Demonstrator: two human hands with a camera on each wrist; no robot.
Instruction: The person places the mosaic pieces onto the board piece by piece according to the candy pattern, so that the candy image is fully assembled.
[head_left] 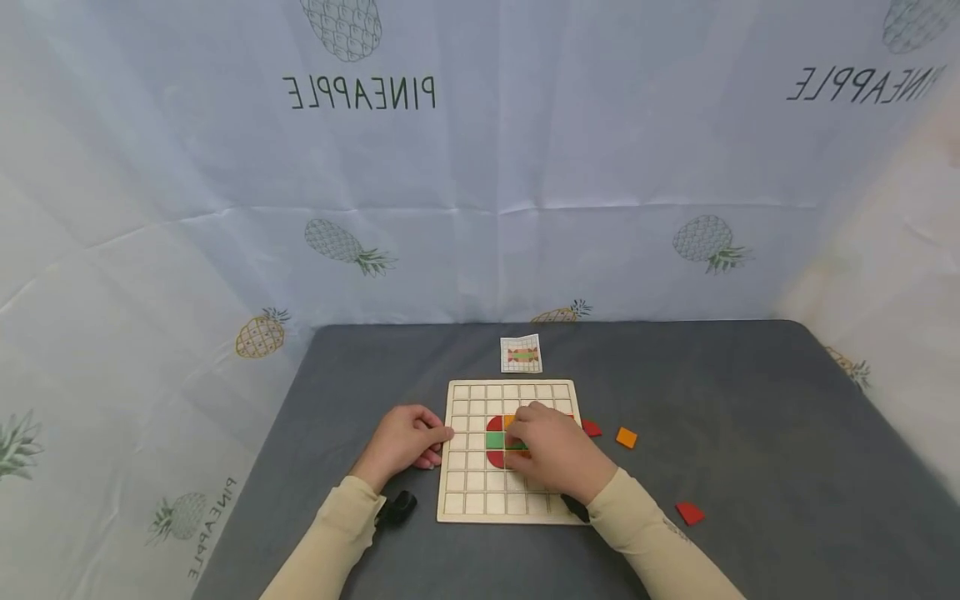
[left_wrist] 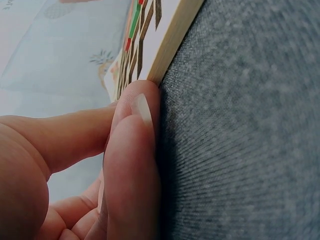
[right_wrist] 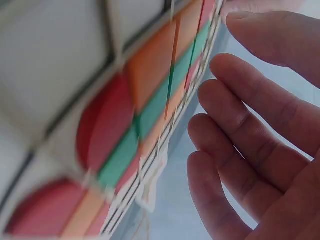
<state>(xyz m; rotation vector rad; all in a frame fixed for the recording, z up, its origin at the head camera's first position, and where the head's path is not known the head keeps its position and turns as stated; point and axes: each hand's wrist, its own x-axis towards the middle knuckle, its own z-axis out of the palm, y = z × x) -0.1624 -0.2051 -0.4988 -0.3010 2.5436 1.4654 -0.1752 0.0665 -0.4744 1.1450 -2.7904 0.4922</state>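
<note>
A wooden grid board (head_left: 476, 504) lies flat on the dark table. Red (head_left: 495, 459), green (head_left: 494, 440) and orange (head_left: 509, 420) pieces fill several of its squares, partly covered by my right hand (head_left: 558, 448). That hand hovers over the pieces with its fingers loosely bent. In the right wrist view nothing shows between these fingers (right_wrist: 250, 120). At the board's left edge, my left hand (head_left: 405, 440) holds the rim between thumb and fingers. The left wrist view shows a fingertip against the pale side of the board (left_wrist: 167, 52).
A small pattern card (head_left: 521, 355) lies beyond the board. To the right are a loose orange square (head_left: 626, 437), a red piece (head_left: 592, 428) at the board's edge and another red piece (head_left: 690, 512) nearer me. A pineapple-print cloth (head_left: 480, 250) hangs behind the table.
</note>
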